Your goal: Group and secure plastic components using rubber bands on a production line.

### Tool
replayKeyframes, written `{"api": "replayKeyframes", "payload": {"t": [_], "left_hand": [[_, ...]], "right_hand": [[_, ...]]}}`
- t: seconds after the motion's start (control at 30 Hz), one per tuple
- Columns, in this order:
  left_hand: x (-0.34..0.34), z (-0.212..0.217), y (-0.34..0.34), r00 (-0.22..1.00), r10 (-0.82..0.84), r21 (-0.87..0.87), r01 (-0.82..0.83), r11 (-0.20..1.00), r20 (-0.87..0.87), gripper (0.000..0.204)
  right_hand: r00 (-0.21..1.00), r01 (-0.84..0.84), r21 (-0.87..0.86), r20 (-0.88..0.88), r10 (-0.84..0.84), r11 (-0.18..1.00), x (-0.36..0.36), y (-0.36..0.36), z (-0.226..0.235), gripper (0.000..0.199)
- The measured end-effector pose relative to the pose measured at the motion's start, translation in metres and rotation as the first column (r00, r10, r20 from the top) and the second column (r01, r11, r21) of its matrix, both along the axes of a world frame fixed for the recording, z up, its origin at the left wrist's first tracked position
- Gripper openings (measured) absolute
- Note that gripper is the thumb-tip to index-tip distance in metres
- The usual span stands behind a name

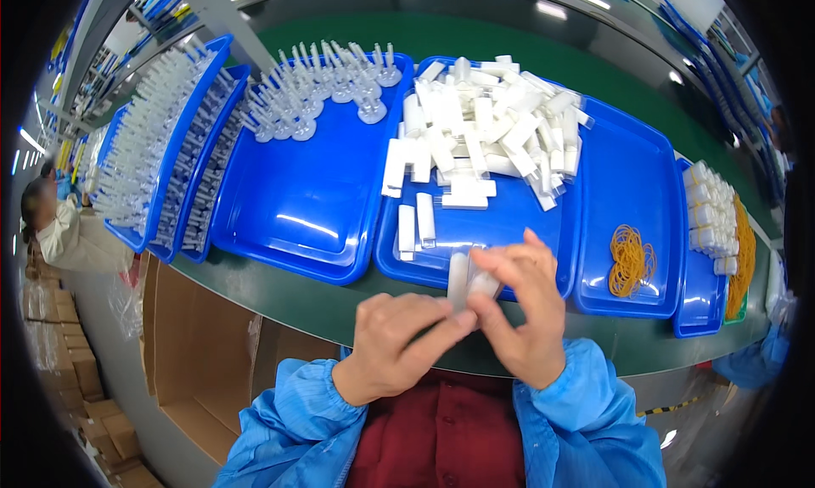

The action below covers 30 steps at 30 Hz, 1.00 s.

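Head view: white pieces, seemingly two (partly covered by fingers), are held over the near rim of a blue tray. Their lower end is pinched by the closed fingertips of the left hand; their right side is clamped by the thumb and fingers of the right hand. White packets are heaped behind.

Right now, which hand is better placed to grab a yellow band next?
Right hand, I'd say: it is nearer the yellow bands, on its own side. The left hand is farther and would likely reach across. Both hands are on white pieces, so the right probably needs freeing first.
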<state>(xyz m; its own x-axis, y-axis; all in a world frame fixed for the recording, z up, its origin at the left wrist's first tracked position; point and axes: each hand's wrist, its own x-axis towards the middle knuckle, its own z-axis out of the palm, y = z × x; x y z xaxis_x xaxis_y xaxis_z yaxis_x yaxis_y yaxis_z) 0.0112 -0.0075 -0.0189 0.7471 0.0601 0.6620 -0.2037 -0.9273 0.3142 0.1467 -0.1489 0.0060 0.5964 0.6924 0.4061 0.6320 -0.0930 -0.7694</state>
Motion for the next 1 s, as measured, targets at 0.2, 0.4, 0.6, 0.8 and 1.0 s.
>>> {"api": "replayKeyframes", "payload": {"t": [0.2, 0.4, 0.6, 0.8, 1.0], "left_hand": [[0.015, 0.014, -0.017, 0.948, -0.316, -0.973, 0.104, 0.204, 0.035, 0.102], [0.026, 0.021, -0.012, 0.641, -0.747, -0.905, -0.405, -0.132, -0.178, 0.044], [0.024, 0.011, -0.035, 0.601, -0.796, -0.839, -0.468, -0.276, -0.074, 0.049], [0.030, 0.011, -0.052, 0.617, -0.783, -0.791, -0.519, -0.324, -0.084, 0.035], [0.028, 0.012, -0.045, 0.762, -0.491, -0.902, -0.407, 0.145, -0.423, 0.029]], "right_hand": [[0.910, -0.012, 0.139, -0.408, 0.069, 0.990, 0.006, -0.012, 0.000, 0.037], [0.978, -0.164, -0.066, 0.119, 0.171, 0.984, 0.001, -0.026, 0.010, 0.061], [0.937, -0.190, -0.195, 0.258, 0.237, 0.962, 0.001, -0.049, 0.007, 0.085], [0.961, -0.275, -0.054, -0.047, 0.273, 0.960, 0.009, -0.073, 0.001, 0.077], [0.816, 0.567, -0.082, 0.196, -0.544, 0.820, 0.087, -0.154, -0.010, 0.017]]}}
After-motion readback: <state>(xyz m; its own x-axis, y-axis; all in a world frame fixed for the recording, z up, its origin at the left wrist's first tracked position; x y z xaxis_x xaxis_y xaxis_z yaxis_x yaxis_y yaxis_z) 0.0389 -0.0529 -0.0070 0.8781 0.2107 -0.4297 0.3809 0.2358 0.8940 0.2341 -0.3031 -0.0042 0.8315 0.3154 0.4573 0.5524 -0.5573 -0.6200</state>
